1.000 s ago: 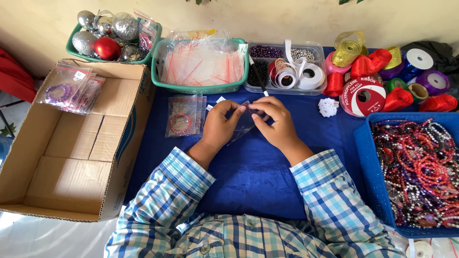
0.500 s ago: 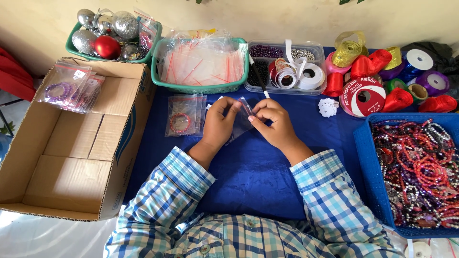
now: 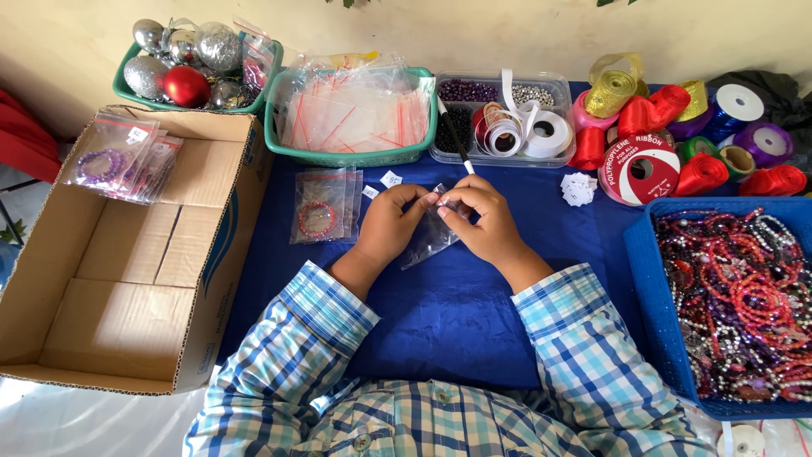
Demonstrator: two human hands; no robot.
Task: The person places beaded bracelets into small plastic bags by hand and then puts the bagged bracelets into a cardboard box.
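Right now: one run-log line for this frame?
left hand: pinching clear bag | right hand: holding bag plus pen | surface: blue cloth

Cardboard box [image 3: 127,279] left; blue bead tray [image 3: 655,296] right; ribbon spools [image 3: 677,127] behind.

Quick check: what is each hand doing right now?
Left hand: shut, pinching the top edge of the small clear plastic bag.
Right hand: shut, holding the same bag, with a pen between its fingers.
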